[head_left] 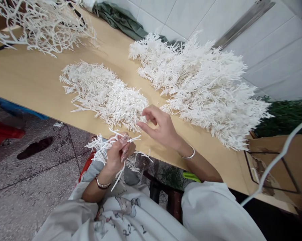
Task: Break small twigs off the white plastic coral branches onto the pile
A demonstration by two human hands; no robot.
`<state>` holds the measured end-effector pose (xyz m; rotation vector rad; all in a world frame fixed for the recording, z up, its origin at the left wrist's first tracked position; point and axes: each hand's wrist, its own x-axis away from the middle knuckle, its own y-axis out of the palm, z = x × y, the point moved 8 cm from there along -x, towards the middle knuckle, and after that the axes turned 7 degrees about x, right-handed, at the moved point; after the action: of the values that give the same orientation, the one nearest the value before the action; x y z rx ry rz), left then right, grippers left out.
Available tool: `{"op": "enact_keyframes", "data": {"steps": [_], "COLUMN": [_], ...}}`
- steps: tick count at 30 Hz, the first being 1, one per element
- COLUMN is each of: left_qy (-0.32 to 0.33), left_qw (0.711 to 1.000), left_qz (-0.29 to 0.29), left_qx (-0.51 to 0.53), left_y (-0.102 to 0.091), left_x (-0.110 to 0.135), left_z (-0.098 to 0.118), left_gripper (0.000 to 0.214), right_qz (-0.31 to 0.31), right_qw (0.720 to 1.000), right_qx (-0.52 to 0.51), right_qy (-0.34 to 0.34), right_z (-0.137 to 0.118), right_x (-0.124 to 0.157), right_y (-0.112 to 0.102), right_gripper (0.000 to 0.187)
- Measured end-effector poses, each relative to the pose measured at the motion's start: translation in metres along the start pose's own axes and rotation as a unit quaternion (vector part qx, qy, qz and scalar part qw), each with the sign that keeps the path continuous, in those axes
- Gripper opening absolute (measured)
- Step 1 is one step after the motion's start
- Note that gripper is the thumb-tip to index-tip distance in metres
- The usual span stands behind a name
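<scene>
- A bunch of white sprigs is gripped in the left hand, the fingers curled tight around the stems just off the near edge of the table.
- The bunch is held above the lap, its tips fanned out to the left and a few stems hanging below the fist.
- The right hand is held over the table edge, thumb and forefinger narrowed to a pinch at the near rim of the small pile; whether a sprig is caught between them cannot be told.
- The small pile is spread flat on the table, just beyond both hands.
- A larger pile of bushier white sprigs is heaped to the right of it, close to the tiled wall.
- A third tangle of longer white branches is seen at the far left of the table, well apart from the hands.
- A bracelet is worn on each wrist.
- Green cloth is bunched against the wall behind the piles.
- Green foliage is seen at the right, above a cardboard box.
</scene>
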<state>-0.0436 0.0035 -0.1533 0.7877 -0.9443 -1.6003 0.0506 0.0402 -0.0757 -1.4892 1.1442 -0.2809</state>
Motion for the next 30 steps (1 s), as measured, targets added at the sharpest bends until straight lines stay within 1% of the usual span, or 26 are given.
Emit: {"op": "enact_keyframes", "data": {"steps": [2, 4, 5, 7, 9, 11, 12, 13, 15, 17, 19, 20, 21, 22, 23, 24, 25, 26, 27, 28, 29, 30], "left_qy": [-0.007, -0.011, -0.013, -0.016, -0.033, -0.090, -0.133, -0.175, -0.232, -0.244, -0.244, -0.247, -0.249, -0.251, -0.245, -0.226, -0.185, -0.127, -0.063, -0.006, 0.037, 0.064], "left_qw": [1.000, 1.000, 1.000, 0.999, 0.998, 0.994, 0.987, 0.977, 0.955, 0.942, 0.939, 0.940, 0.942, 0.946, 0.953, 0.963, 0.977, 0.989, 0.994, 0.991, 0.984, 0.976], "left_qz": [0.001, 0.008, 0.016, 0.034, 0.047, 0.043, 0.035, 0.024, 0.002, -0.016, -0.029, -0.036, -0.045, -0.057, -0.070, -0.081, -0.082, -0.074, -0.059, -0.041, -0.024, -0.009], "left_qx": [0.001, 0.002, 0.002, 0.003, 0.011, 0.049, 0.080, 0.117, 0.186, 0.230, 0.241, 0.235, 0.220, 0.197, 0.164, 0.122, 0.063, -0.005, -0.071, -0.126, -0.171, -0.208], "left_y": [-0.001, -0.001, -0.002, -0.005, -0.007, -0.006, -0.003, 0.001, 0.010, 0.016, 0.020, 0.021, 0.022, 0.023, 0.023, 0.023, 0.020, 0.017, 0.013, 0.009, 0.006, 0.004], "left_x": [0.000, -0.001, -0.001, 0.000, 0.002, 0.006, 0.010, 0.014, 0.023, 0.027, 0.027, 0.027, 0.027, 0.026, 0.025, 0.023, 0.019, 0.015, 0.013, 0.012, 0.012, 0.013], "left_z": [-0.002, -0.003, -0.003, -0.001, 0.000, -0.004, -0.008, -0.013, -0.019, -0.022, -0.024, -0.025, -0.026, -0.027, -0.027, -0.025, -0.020, -0.013, -0.004, 0.004, 0.009, 0.013], "left_gripper": [0.047, 0.046, 0.045, 0.043, 0.042, 0.045, 0.046, 0.048, 0.049, 0.048, 0.048, 0.048, 0.049, 0.050, 0.051, 0.052, 0.053, 0.055, 0.056, 0.057, 0.055, 0.052], "right_qz": [-0.051, -0.105, -0.118, -0.119, -0.115, -0.132, -0.150, -0.170, -0.200, -0.197, -0.182, -0.180, -0.182, -0.188, -0.195, -0.206, -0.216, -0.226, -0.229, -0.222, -0.208, -0.190], "right_qw": [0.990, 0.974, 0.970, 0.968, 0.964, 0.948, 0.933, 0.912, 0.851, 0.782, 0.725, 0.707, 0.699, 0.704, 0.724, 0.754, 0.789, 0.822, 0.847, 0.867, 0.880, 0.888], "right_qx": [-0.118, -0.175, -0.183, -0.189, -0.212, -0.273, -0.319, -0.371, -0.485, -0.587, -0.655, -0.674, -0.681, -0.675, -0.654, -0.617, -0.571, -0.521, -0.479, -0.446, -0.426, -0.417], "right_qy": [-0.061, -0.101, -0.109, -0.114, -0.115, -0.094, -0.074, -0.046, 0.016, 0.071, 0.109, 0.116, 0.118, 0.113, 0.102, 0.085, 0.066, 0.043, 0.025, 0.017, 0.017, 0.024], "right_z": [-0.021, -0.038, -0.043, -0.049, -0.052, -0.052, -0.051, -0.050, -0.045, -0.040, -0.034, -0.033, -0.032, -0.033, -0.034, -0.036, -0.039, -0.043, -0.047, -0.049, -0.050, -0.049], "right_x": [0.003, 0.009, 0.011, 0.013, 0.014, 0.014, 0.014, 0.015, 0.018, 0.021, 0.025, 0.026, 0.027, 0.028, 0.027, 0.026, 0.024, 0.022, 0.020, 0.018, 0.016, 0.014], "right_y": [0.004, 0.010, 0.012, 0.013, 0.012, 0.014, 0.018, 0.023, 0.034, 0.046, 0.055, 0.057, 0.057, 0.055, 0.051, 0.045, 0.038, 0.031, 0.025, 0.020, 0.015, 0.013], "right_gripper": [0.025, 0.021, 0.017, 0.010, 0.016, 0.022, 0.024, 0.026, 0.028, 0.028, 0.029, 0.031, 0.032, 0.032, 0.032, 0.031, 0.030, 0.030, 0.030, 0.030, 0.030, 0.030]}}
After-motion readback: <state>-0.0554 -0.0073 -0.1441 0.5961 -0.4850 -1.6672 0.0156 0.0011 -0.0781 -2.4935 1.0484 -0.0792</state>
